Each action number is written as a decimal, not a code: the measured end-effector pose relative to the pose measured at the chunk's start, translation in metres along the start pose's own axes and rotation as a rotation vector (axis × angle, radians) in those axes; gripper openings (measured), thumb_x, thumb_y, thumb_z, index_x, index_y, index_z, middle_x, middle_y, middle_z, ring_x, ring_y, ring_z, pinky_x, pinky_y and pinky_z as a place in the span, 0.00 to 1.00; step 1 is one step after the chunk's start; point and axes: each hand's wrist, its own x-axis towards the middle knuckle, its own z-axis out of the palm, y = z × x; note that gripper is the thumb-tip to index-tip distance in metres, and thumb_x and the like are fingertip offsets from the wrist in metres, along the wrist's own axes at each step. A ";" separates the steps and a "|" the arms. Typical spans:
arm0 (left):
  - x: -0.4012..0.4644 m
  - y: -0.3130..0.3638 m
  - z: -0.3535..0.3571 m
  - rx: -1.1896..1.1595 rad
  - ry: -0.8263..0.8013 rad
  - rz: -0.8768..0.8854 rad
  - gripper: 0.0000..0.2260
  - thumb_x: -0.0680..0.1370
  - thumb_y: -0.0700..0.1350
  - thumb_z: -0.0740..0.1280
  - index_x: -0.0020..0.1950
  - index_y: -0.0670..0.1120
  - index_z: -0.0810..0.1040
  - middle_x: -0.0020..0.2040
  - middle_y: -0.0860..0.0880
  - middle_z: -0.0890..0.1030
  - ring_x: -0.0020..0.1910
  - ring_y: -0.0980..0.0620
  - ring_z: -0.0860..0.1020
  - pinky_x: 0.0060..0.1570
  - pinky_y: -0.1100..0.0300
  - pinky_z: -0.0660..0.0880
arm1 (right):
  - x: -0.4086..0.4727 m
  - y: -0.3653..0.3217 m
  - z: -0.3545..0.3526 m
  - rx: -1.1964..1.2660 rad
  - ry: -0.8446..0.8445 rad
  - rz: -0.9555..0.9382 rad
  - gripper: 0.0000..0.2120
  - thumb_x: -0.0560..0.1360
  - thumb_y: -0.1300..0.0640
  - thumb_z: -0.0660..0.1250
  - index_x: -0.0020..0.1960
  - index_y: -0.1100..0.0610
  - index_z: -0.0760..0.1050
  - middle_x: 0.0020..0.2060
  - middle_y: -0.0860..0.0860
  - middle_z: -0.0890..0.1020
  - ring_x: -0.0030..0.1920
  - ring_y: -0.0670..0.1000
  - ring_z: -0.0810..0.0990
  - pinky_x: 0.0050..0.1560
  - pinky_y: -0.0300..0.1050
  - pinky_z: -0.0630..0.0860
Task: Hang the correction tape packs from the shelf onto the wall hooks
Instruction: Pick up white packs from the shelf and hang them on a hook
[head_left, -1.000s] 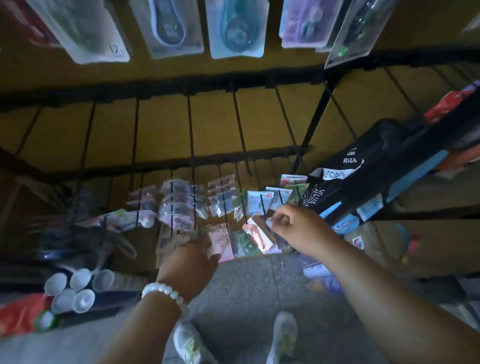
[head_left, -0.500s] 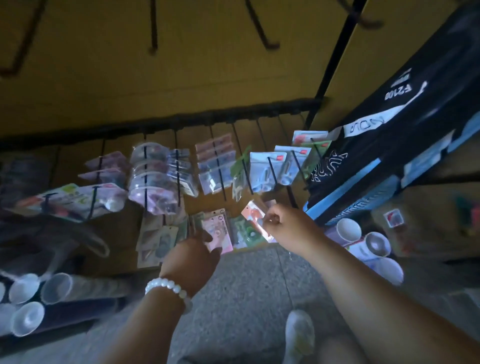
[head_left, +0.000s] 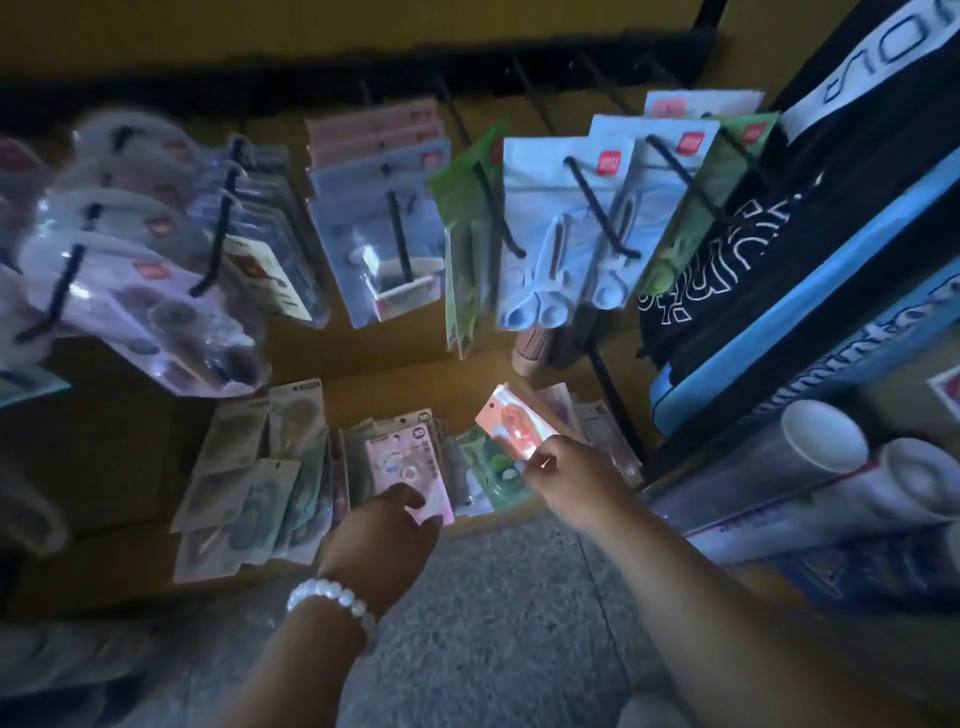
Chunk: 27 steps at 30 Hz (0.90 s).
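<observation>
Several correction tape packs lie in stacks on a low shelf under the wall hooks. My right hand pinches the near end of an orange-red pack, lifted at a slant above the pile. My left hand, with a white bead bracelet on its wrist, grips the near end of a pink pack on top of its stack. A green pack lies between the two hands. Black wire hooks stick out of the yellow wall above, most of them loaded with hanging packs.
Blue and green blister packs hang directly above the shelf. A black and blue bag and white rolled tubes crowd the right side. Clear packs hang at the left. Grey floor lies below.
The view has dropped and closed in on the shelf. My right hand has raised the orange-red pack off the pile, and my left hand has settled onto the pink pack.
</observation>
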 end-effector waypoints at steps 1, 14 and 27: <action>0.009 -0.003 0.008 0.011 -0.002 0.007 0.14 0.78 0.57 0.65 0.61 0.53 0.75 0.47 0.52 0.85 0.48 0.49 0.82 0.49 0.58 0.77 | 0.008 0.005 0.009 0.005 0.014 0.002 0.12 0.76 0.47 0.64 0.52 0.53 0.77 0.49 0.52 0.82 0.49 0.54 0.79 0.42 0.41 0.71; 0.059 -0.011 0.065 0.082 0.033 0.122 0.09 0.80 0.46 0.64 0.59 0.51 0.77 0.55 0.46 0.84 0.53 0.46 0.81 0.50 0.60 0.75 | 0.067 0.059 0.047 0.035 0.277 0.068 0.15 0.76 0.48 0.63 0.56 0.56 0.78 0.50 0.55 0.84 0.51 0.58 0.81 0.42 0.41 0.70; 0.097 0.067 0.102 -0.110 0.014 0.302 0.08 0.80 0.46 0.63 0.53 0.47 0.81 0.48 0.45 0.85 0.46 0.45 0.84 0.49 0.56 0.78 | 0.154 0.117 0.025 0.192 0.260 0.334 0.19 0.77 0.51 0.60 0.64 0.61 0.70 0.60 0.58 0.77 0.60 0.59 0.76 0.57 0.51 0.72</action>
